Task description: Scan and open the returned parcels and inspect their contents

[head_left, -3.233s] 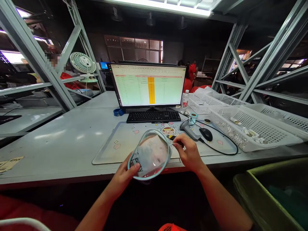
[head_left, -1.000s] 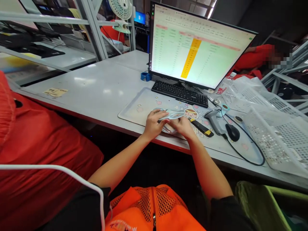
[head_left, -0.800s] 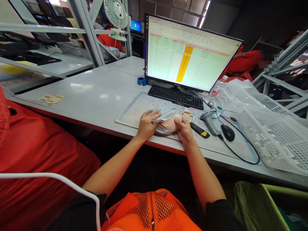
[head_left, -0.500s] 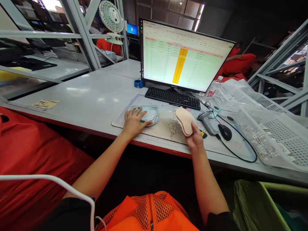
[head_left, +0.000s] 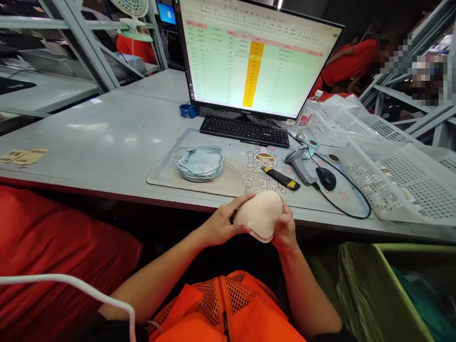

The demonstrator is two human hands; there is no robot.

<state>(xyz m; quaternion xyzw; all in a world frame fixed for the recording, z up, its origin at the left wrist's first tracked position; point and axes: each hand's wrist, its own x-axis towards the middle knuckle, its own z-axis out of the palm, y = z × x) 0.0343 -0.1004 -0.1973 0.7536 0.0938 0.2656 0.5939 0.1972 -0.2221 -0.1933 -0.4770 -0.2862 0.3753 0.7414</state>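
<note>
My left hand point(head_left: 224, 223) and my right hand point(head_left: 285, 225) hold a small stack of smooth beige foam pads point(head_left: 262, 213) between them, just over the front edge of the table. The top pad looks rounded and curved, with a notch on one side, and a second edge shows beneath it. My left fingers press on its left side and my right fingers wrap round its right side. Beyond my hands, a clear oval bundle with pale blue looped edges point(head_left: 199, 163) lies on the desk mat point(head_left: 166, 166). A black and yellow utility knife point(head_left: 280, 178) lies to its right.
A grey barcode scanner point(head_left: 301, 165) and black mouse point(head_left: 326, 178) lie at the right, their cables looping. Behind stand a keyboard point(head_left: 245, 130) and monitor point(head_left: 217, 66). White perforated baskets point(head_left: 402, 190) line the right side; a green-lined bin point(head_left: 359, 275) sits below.
My left hand has left the clear oval bundle and taken hold of the beige pads. My right hand has brought them towards me and leftwards. The utility knife now shows fully.
</note>
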